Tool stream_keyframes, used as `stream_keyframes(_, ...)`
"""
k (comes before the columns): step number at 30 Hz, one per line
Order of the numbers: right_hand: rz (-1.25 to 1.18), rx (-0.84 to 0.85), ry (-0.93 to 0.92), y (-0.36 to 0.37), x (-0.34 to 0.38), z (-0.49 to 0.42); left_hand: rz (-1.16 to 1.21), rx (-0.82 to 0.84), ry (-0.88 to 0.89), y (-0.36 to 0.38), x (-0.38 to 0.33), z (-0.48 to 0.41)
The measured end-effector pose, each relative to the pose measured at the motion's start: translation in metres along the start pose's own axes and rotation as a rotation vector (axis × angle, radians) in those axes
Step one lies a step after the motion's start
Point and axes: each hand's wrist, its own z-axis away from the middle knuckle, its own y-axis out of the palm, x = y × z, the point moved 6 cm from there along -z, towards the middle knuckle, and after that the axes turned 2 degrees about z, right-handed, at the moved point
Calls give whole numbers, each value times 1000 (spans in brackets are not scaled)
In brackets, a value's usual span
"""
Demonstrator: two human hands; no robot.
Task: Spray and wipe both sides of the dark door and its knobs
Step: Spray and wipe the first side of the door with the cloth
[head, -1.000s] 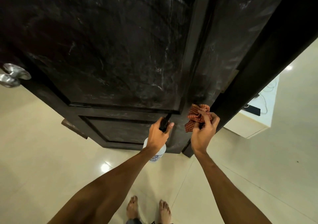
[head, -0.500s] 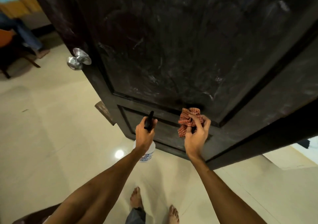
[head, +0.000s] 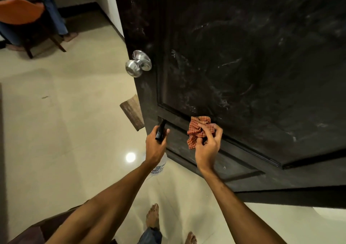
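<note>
1. Across the right and far side of the view stands the dark door, with its free edge towards the left. Its face is split into a large recessed upper panel and a lower one, each framed by moulding. Pale smears, swirls and scratch-like streaks cover the dark surface.
2. Left of the door and running near to far lies a glossy cream tiled floor with thin joint lines. A white wall with a dark skirting closes the far side.
3. At the far left stands a dark-legged chair with an orange back. A blue cloth hangs just beside it.
4. Two bare forearms reach from the near edge towards the door's lower part, and two bare feet stand on the tiles between them.
5. The right hand has its fingers curled and pinches a crumpled red checked rag. The rag is at the rail between the two panels; I cannot tell whether it presses on the wood.
6. The left hand is wrapped round the black trigger head of a spray bottle. The nozzle points at the near left corner of the lower panel. The pale body with its printed label shows under the wrist.
7. A round silver knob juts from the door's left edge, well above both hands.
8. A brown ridged block sits on the floor against the door's edge, below the knob.
9. A small bright glint of light reflects off a tile just left of the bottle.
</note>
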Motion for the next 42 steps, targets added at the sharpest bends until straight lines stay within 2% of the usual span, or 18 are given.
stream_keyframes(5, 11, 42, 1, 22, 6, 7, 0, -19, -15, -21, 5, -7)
stream_keyframes(10, 21, 58, 12, 13, -3, 14, -8, -34, -8, -18, 4, 2)
stream_keyframes(23, -91, 14, -98, -91, -36, 7, -25, -107, 109, 31, -49, 58)
stream_keyframes(32, -57, -110, -109, -193, -79, 9, 51, 17, 134, 128, -69, 129)
stream_keyframes(39, 23, -191, 0, -289, -132, 37, 85, 230, 86, 221, -59, 212)
stream_keyframes(42, 49, -233, 20, -317, -141, 38, 62, 268, 82, 247, -55, 232)
